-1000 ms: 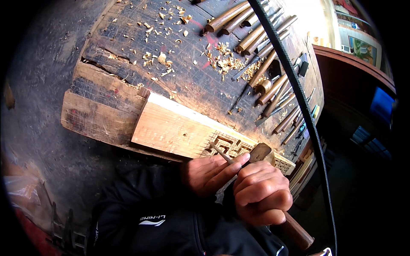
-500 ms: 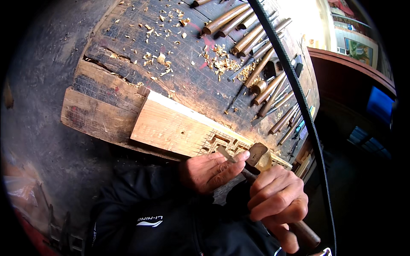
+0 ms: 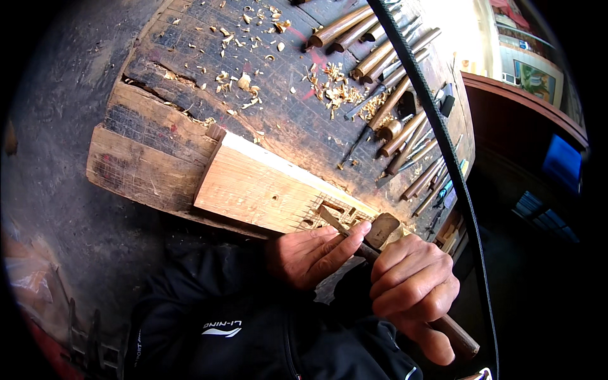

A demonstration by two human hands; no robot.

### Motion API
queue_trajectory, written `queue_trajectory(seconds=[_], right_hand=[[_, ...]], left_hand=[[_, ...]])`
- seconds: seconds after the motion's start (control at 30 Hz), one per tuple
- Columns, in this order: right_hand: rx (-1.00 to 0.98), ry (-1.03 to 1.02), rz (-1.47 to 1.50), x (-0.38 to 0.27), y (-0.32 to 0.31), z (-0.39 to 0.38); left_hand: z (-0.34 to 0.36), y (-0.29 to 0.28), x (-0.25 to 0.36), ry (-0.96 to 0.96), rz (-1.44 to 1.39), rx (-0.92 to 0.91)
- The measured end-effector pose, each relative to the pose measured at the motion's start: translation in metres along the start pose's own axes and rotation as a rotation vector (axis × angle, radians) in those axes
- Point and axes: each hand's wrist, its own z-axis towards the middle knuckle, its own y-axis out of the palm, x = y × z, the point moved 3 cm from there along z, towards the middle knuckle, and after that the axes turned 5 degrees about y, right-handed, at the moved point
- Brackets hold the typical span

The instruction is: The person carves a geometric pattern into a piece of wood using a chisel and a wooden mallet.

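My right hand point(image 3: 415, 285) is wrapped around the wooden handle of a chisel point(image 3: 457, 335), whose butt end sticks out below the fist. The fingers of my left hand point(image 3: 316, 253) rest close together on its flat metal blade, steadying it. The blade's tip meets a pale wooden board point(image 3: 253, 183) beside slots cut within a pencilled grid. Just past my left fingertips sits a rounded brown block point(image 3: 382, 230), partly hidden by my right hand; its exact kind is unclear. My hands cover part of the carved area.
The board lies along the near edge of a worn dark workbench point(image 3: 164, 82). Several wooden-handled carving tools point(image 3: 392, 136) lie across its right side. Wood shavings point(image 3: 339, 92) are scattered over the top. A black strap point(image 3: 446, 136) crosses the view at right.
The chisel has slid forward, up and left, so its tip now reaches the cut slots. My left fingers stay on the blade. The whole view has shifted slightly.
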Motion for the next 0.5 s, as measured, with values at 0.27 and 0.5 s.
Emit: queue_trajectory(seconds=[0.27, 0.5], right_hand=[[0.052, -0.011, 0.035, 0.0059, -0.0007, 0.0013], [0.02, -0.028, 0.047, 0.006, -0.0035, 0.0007]], left_hand=[[0.0009, -0.0007, -0.0003, -0.003, -0.015, -0.003], [0.0034, -0.002, -0.0005, -0.006, -0.024, -0.012]])
